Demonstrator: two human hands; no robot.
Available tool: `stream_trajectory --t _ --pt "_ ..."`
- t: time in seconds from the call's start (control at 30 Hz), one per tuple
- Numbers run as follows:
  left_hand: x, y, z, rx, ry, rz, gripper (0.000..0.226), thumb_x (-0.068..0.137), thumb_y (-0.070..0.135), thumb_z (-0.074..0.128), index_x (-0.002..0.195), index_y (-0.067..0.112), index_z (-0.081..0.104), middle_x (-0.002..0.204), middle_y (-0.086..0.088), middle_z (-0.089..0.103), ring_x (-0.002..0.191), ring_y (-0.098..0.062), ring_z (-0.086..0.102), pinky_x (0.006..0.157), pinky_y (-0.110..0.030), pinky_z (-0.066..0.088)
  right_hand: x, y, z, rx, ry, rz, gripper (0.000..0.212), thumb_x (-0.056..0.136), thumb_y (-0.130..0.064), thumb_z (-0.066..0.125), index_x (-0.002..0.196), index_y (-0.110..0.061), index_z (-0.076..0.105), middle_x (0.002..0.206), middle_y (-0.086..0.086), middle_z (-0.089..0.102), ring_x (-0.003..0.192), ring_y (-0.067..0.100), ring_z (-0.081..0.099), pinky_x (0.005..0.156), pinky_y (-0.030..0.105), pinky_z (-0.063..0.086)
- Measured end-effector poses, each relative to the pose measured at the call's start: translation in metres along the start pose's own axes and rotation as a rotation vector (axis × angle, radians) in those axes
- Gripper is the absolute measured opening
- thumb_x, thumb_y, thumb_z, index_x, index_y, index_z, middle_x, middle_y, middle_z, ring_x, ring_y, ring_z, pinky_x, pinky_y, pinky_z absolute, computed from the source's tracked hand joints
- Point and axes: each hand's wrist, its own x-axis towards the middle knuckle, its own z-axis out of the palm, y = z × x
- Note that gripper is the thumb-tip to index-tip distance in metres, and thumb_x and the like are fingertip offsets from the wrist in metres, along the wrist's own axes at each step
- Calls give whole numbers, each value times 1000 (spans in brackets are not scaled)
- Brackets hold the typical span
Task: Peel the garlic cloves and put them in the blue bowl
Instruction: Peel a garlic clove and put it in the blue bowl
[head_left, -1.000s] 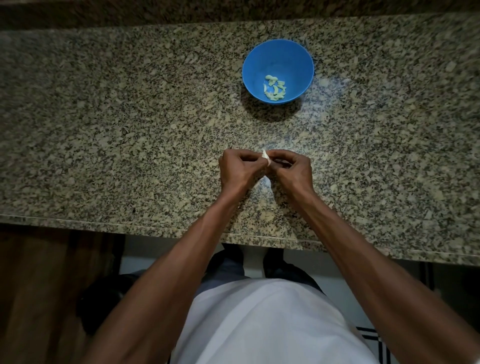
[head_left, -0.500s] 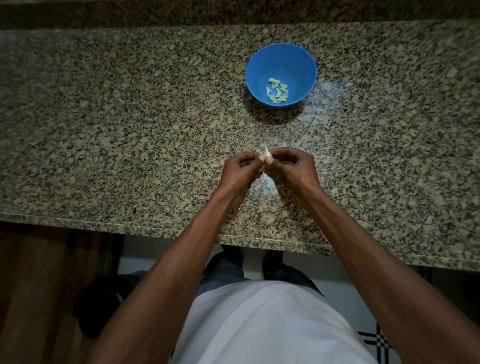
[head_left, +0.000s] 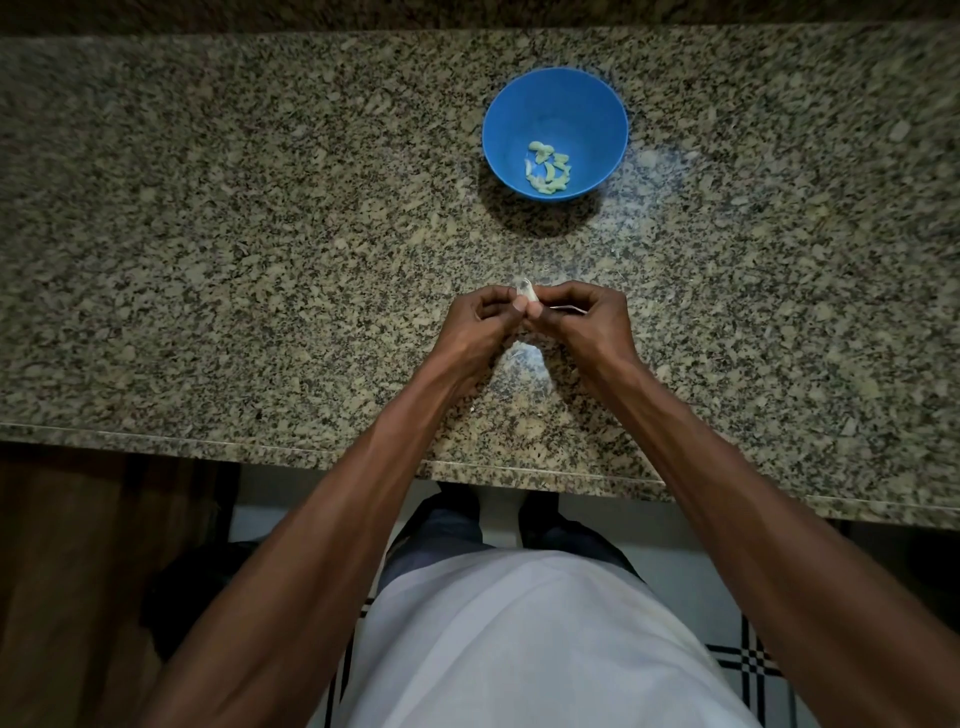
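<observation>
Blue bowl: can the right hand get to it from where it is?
Probably yes: bare counter lies between the right hand and blue bowl, though it pinches the garlic clove now.

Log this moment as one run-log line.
step: peeling | both hands pinch small pale garlic clove | round blue plastic bowl: peeled cloves inside

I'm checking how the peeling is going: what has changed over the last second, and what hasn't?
Little changed. Both hands, left hand and right hand, still pinch the garlic clove between them above the counter; no clear progress on the peel shows. The blue bowl with its peeled cloves stayed put; nothing was let go.
</observation>
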Motion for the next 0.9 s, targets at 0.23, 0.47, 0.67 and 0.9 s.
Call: stream_trajectory --t 0.23,0.47,0.67,0.9 --pt "4 -3 4 -100 44 -52 26 94 11 73 114 -4 67 96 -10 70 70 -9 65 62 -23 53 1 4 4 -108 87 -33 23 79 -9 90 99 -5 79 96 7 80 89 19 78 80 39 66" --pt "3 -7 7 -115 64 -69 29 94 11 72 116 -7 66 97 -11 69 67 -7 63 59 -21 51 -2 14 12 -96 175 -22 22 78 -13 91 98 -9 81 94 4 80 89 20 78 81 44 66" --pt "3 -3 1 -126 55 -67 33 92 13 75 117 -7 67 95 -11 71 68 -10 64 60 -23 54 -3 5 8 171 112 165 25 84 2 81 109 4 76 106 15 78 101 29 77 87 38 64" --pt "1 -10 23 -188 216 -36 24 92 21 77 107 3 74 92 -5 74 80 -15 67 79 -33 58 -1 4 18 324 172 205 19 88 6 76 106 2 75 115 20 76 108 36 74 93 47 62"
